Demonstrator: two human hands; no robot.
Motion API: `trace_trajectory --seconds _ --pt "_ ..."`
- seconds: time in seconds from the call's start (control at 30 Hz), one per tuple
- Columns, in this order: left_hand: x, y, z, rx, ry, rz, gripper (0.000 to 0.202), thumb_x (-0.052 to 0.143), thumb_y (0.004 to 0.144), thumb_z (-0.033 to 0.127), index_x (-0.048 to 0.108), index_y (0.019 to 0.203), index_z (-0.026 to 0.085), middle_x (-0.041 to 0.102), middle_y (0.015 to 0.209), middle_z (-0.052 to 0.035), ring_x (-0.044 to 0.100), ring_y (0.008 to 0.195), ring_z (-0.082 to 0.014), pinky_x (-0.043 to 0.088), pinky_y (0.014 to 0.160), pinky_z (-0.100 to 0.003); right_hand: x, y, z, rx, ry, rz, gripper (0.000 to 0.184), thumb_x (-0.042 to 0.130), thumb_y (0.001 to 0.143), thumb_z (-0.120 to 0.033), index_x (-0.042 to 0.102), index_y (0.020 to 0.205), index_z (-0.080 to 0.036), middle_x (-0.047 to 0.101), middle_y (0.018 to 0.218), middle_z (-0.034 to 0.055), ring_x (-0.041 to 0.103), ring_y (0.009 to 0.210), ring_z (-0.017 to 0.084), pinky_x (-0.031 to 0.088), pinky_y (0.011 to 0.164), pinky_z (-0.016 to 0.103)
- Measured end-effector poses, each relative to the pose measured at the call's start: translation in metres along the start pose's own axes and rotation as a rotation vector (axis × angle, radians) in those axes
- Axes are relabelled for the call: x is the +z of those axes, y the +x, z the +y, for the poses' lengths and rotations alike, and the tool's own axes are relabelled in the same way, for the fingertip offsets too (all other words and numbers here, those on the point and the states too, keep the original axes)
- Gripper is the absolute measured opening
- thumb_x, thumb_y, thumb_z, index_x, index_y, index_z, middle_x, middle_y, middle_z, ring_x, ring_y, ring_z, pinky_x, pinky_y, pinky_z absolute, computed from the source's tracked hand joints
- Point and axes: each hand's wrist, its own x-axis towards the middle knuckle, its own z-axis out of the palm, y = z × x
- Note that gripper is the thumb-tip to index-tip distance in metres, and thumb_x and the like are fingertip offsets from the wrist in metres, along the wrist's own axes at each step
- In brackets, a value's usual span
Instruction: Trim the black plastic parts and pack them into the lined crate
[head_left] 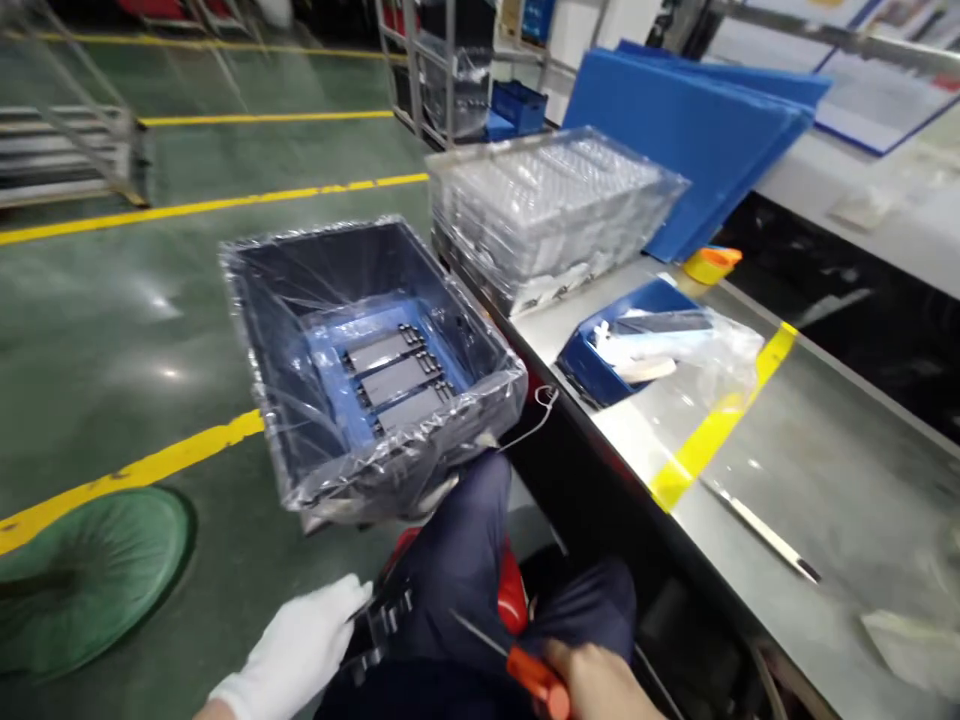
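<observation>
A green disc [94,580] is lying on the floor to the left of the plastic-lined crate [420,455] and nearer the wearer than it.

On the crate's near side, the left hand [300,640], in a white glove, is reaching in from the lower edge of the view. Its back is facing up, the wrist is slanting up and to the right, and the fingers are closing around the end of a dark part [382,625]. This part is sitting over the wearer's lap, apart from the crate's near wall; blur is hiding its finer detail.

Inside the crate, three grey pieces with black ends [397,380] are lying side by side on a blue sheet [341,390].

Farther right, still on the crate's near side, an orange-handled tool [536,680] is slanting up and left above the lap, its thin shaft pointing towards the dark part without touching it. The right hand [600,685], bare, is wrapping its curled fingers around the handle, with its back turned upward and the handle's butt end facing the wearer.

To the right of the crate and partly beyond it, a plastic-wrapped stack [555,205] is standing at the bench's edge. A blue bin [577,365] is resting on the workbench [840,440] to the crate's right, and a white pen [772,535] is lying farther right and nearer.
</observation>
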Motion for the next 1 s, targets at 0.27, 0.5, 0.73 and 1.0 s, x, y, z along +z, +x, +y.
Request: trace_trajectory --seconds 0.27,0.5,0.73,1.0 --pt "0.003 0.015 0.005 -0.005 0.062 0.017 0.051 0.038 0.089 0.008 0.070 0.127 0.018 0.064 0.134 -0.0118 0.062 0.125 -0.0250 0.043 0.114 -0.040 0.016 0.024 0.000 -0.047 -0.021 0.055 0.027 0.058 0.083 -0.017 0.074 0.105 -0.018 0.079 0.096 0.0149 0.076 0.093 0.032 0.052 0.076 0.031" --pt "-0.004 0.020 0.016 -0.098 -0.069 -0.009 0.040 0.044 0.093 0.012 0.070 0.124 0.012 0.068 0.130 -0.0135 0.064 0.121 -0.0250 0.044 0.112 -0.039 0.004 0.036 -0.004 -0.114 -0.070 0.058 0.024 0.058 0.081 -0.014 0.074 0.098 -0.016 0.079 0.094 0.0165 0.077 0.091 0.032 0.053 0.074 0.031" --pt "-0.004 0.023 0.018 -0.105 -0.064 -0.013 0.039 0.044 0.094 0.013 0.070 0.123 0.012 0.069 0.128 -0.0138 0.066 0.117 -0.0255 0.045 0.110 -0.040 0.000 0.044 -0.012 -0.118 -0.057 0.041 0.023 0.061 0.078 -0.013 0.075 0.096 -0.015 0.079 0.090 0.0153 0.077 0.089 0.033 0.055 0.074 0.032" --pt "-0.008 0.017 0.029 -0.187 -0.070 -0.042 0.046 0.035 0.095 0.013 0.067 0.128 0.011 0.065 0.134 -0.0139 0.063 0.123 -0.0241 0.042 0.112 -0.038 -0.018 0.019 0.003 -0.137 0.041 -0.006 0.014 0.063 0.082 -0.021 0.076 0.085 -0.025 0.079 0.080 0.0044 0.077 0.077 0.022 0.047 0.059 0.021"
